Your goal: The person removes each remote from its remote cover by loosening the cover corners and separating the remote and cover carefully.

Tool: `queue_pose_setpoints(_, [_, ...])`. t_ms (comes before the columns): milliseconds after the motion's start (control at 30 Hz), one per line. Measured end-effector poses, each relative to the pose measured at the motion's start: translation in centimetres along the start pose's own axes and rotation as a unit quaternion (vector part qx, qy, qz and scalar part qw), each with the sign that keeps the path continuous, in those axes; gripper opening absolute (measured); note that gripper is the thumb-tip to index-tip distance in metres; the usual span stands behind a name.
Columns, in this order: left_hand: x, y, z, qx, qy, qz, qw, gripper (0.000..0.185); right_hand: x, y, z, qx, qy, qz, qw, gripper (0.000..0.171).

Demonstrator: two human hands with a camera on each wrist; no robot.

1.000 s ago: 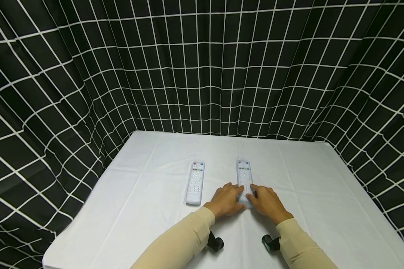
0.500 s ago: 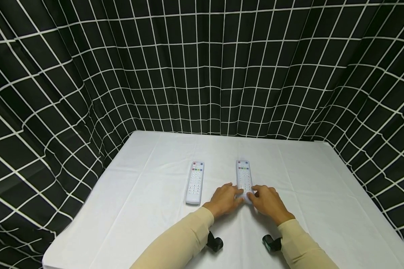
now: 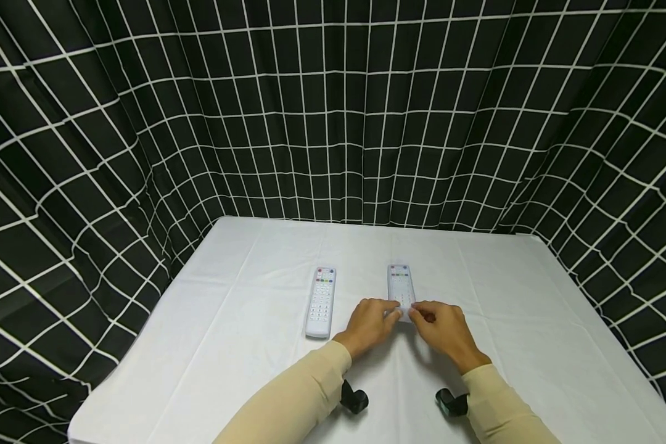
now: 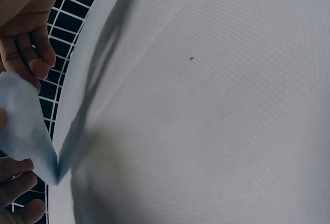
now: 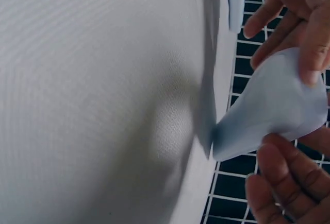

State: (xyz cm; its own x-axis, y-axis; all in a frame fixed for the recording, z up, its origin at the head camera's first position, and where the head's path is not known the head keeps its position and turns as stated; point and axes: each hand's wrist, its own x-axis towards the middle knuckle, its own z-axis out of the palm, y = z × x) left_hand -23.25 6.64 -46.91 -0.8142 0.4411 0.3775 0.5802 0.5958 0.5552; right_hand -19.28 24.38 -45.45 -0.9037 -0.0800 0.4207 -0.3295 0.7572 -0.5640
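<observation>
Two hands at work on a remote control (image 3: 401,288) on a white-clothed table (image 3: 244,333), against a black curtain with a white grid (image 3: 333,123). Left hand (image 3: 369,325) and right hand (image 3: 443,328) meeting at the remote's near end, each pinching it from its own side, fingers curled round the edge. Near end raised off the cloth, far end toward the curtain. Seen from the left wrist, pale casing (image 4: 23,126) held between fingertips (image 4: 38,64), one corner down on the cloth. Seen from the right wrist, same casing (image 5: 273,105) clasped between finger and thumb. Second remote (image 3: 321,301) flat on the cloth, well apart to the left, buttons up, untouched. Cream sleeves (image 3: 300,394) on both forearms.
</observation>
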Motion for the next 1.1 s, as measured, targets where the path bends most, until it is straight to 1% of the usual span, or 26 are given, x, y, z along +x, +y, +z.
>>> queue_pose_setpoints(167, [0.1,0.3,-0.3,-0.022,0.038,-0.016,0.9989,0.024,-0.1,0.5,0.4,-0.009,0.022,-0.066,0.998,0.029])
queue_pose_setpoints(267, [0.2,0.4,-0.4,-0.029,0.053,-0.016,0.9981,0.025,-0.1,0.6,0.5,-0.020,0.044,-0.091,0.995,0.034])
queue_pose_setpoints(367, [0.4,0.6,-0.5,-0.045,0.063,-0.020,0.9968,0.028,0.0,0.4,0.5,-0.023,0.072,-0.105,0.992,0.035])
queue_pose_setpoints(500, [0.7,1.0,-0.9,-0.065,0.064,-0.019,0.9956,0.033,0.2,0.4,0.3,-0.011,0.099,-0.115,0.988,0.033])
queue_pose_setpoints(667, [0.7,1.1,-1.4,-0.063,0.065,0.005,0.9959,0.037,0.4,0.3,0.1,0.000,0.117,-0.121,0.986,0.032])
queue_pose_setpoints(767, [0.7,1.0,-1.5,-0.047,0.076,0.030,0.9956,0.039,0.6,0.2,-0.1,0.007,0.137,-0.120,0.983,0.031])
queue_pose_setpoints(867, [0.7,1.0,-1.5,-0.033,0.094,0.051,0.9937,0.040,0.9,-0.1,-0.3,0.019,0.156,-0.121,0.980,0.030])
queue_pose_setpoints(1033, [0.9,1.0,-1.6,-0.032,0.128,0.055,0.9898,0.037,1.2,-0.7,-0.6,0.036,0.168,-0.117,0.978,0.026])
queue_pose_setpoints(1100, [1.0,1.0,-1.6,-0.035,0.138,0.058,0.9881,0.036,1.2,-0.9,-0.7,0.041,0.169,-0.118,0.978,0.028])
